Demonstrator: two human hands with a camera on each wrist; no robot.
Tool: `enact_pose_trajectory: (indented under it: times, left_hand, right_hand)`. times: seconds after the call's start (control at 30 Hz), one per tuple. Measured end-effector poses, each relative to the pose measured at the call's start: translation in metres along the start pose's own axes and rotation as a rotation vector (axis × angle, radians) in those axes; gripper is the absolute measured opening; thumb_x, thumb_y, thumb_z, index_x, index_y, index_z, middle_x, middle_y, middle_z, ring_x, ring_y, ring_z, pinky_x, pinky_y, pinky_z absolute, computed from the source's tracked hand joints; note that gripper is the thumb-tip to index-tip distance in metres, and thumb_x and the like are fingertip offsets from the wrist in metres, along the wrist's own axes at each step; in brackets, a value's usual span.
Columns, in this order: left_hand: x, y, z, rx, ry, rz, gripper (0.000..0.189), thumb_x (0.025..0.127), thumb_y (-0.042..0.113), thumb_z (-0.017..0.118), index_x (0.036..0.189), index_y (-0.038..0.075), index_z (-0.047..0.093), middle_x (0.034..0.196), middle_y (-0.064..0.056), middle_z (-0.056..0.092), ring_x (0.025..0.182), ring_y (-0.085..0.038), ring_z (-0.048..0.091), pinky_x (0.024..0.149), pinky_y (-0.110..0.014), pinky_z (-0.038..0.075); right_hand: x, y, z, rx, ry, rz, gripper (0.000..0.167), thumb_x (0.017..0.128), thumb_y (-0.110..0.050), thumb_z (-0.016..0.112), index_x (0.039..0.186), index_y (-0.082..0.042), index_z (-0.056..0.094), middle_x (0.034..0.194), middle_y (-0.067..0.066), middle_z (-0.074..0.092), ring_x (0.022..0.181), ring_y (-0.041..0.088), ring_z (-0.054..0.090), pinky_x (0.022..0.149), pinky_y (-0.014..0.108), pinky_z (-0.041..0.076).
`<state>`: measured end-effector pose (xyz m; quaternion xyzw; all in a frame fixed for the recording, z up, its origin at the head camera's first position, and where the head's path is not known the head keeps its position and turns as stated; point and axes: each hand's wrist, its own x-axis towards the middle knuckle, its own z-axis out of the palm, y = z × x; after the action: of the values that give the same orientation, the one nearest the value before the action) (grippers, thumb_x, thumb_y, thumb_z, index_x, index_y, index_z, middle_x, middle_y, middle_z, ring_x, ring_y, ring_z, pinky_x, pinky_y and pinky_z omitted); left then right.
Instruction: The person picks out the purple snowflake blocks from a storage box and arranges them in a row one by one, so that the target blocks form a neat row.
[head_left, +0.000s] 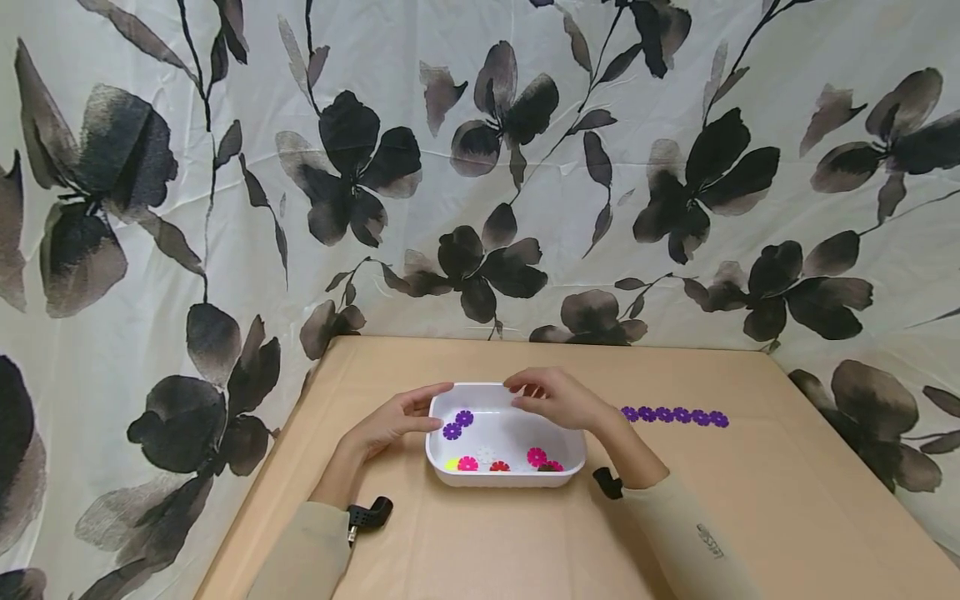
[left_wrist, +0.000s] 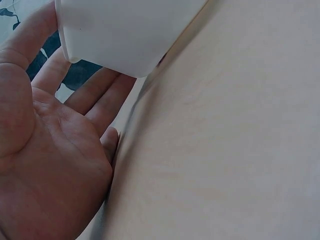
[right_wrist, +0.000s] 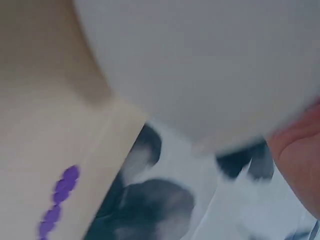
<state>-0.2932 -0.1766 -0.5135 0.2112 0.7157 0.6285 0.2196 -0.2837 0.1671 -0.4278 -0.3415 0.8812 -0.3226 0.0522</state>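
A white plastic tray point(head_left: 506, 481) with rounded corners stands on the table before me. At its left end, my left hand point(head_left: 382, 425) holds it, thumb at the rim and fingers around the far corner. My right hand point(head_left: 558, 398) is at the far rim, its fingers bent; whether they pinch the rim is hidden. Inside lie small flower-shaped pieces: two purple flowers point(head_left: 457, 425) at the left, and pink flowers point(head_left: 536, 457), a red flower point(head_left: 499, 467), a yellow flower point(head_left: 452, 464) and pale ones along the near side. The tray's wall point(left_wrist: 120, 35) partly covers the left fingertips.
A row of several purple flowers point(head_left: 681, 415) lies on the table point(head_left: 465, 542) to the right, partly behind my right forearm. Behind the table hangs a white cloth point(head_left: 420, 192) with dark flowers. A black strap device point(head_left: 369, 512) sits on my left wrist.
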Motion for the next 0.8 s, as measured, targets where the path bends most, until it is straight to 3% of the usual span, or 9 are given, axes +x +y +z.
enact_pose_trajectory:
  times: [0.17, 0.37, 0.57, 0.8]
  left_hand:
    - [0.0, 0.001, 0.0, -0.005, -0.007, 0.003, 0.068, 0.095, 0.012, 0.076, 0.157, 0.022, 0.048, 0.166, -0.003, 0.041, 0.153, -0.029, 0.04, 0.126, -0.049, 0.032]
    - [0.0, 0.001, -0.001, 0.002, -0.01, 0.007, 0.069, 0.095, 0.016, 0.077, 0.157, 0.023, 0.048, 0.166, -0.002, 0.042, 0.153, -0.029, 0.039, 0.125, -0.049, 0.033]
    - [0.0, 0.0, -0.002, -0.002, -0.009, 0.007, 0.068, 0.095, 0.016, 0.077, 0.157, 0.024, 0.049, 0.166, 0.0, 0.041, 0.154, -0.028, 0.038, 0.123, -0.041, 0.039]
    - [0.0, 0.001, -0.002, -0.008, -0.016, 0.008, 0.069, 0.095, 0.015, 0.077, 0.157, 0.024, 0.048, 0.167, -0.001, 0.04, 0.154, -0.029, 0.038, 0.123, -0.04, 0.038]
  right_hand:
    - [0.023, -0.015, 0.019, -0.101, -0.146, -0.03, 0.039, 0.099, -0.019, 0.072, 0.134, -0.004, 0.068, 0.127, 0.012, 0.073, 0.105, 0.022, 0.069, 0.09, 0.035, 0.061]
    - [0.04, -0.015, 0.039, -0.18, -0.239, -0.044, 0.047, 0.101, -0.022, 0.069, 0.144, -0.007, 0.06, 0.144, 0.009, 0.064, 0.127, 0.026, 0.064, 0.106, 0.04, 0.056]
    - [0.045, -0.011, 0.053, -0.182, -0.331, -0.047, 0.056, 0.101, -0.019, 0.068, 0.154, -0.011, 0.05, 0.159, 0.004, 0.051, 0.151, 0.023, 0.044, 0.124, 0.044, 0.038]
    - [0.045, -0.008, 0.07, -0.259, -0.391, -0.045, 0.063, 0.102, -0.031, 0.066, 0.159, -0.019, 0.044, 0.164, -0.002, 0.044, 0.153, 0.022, 0.04, 0.125, 0.044, 0.037]
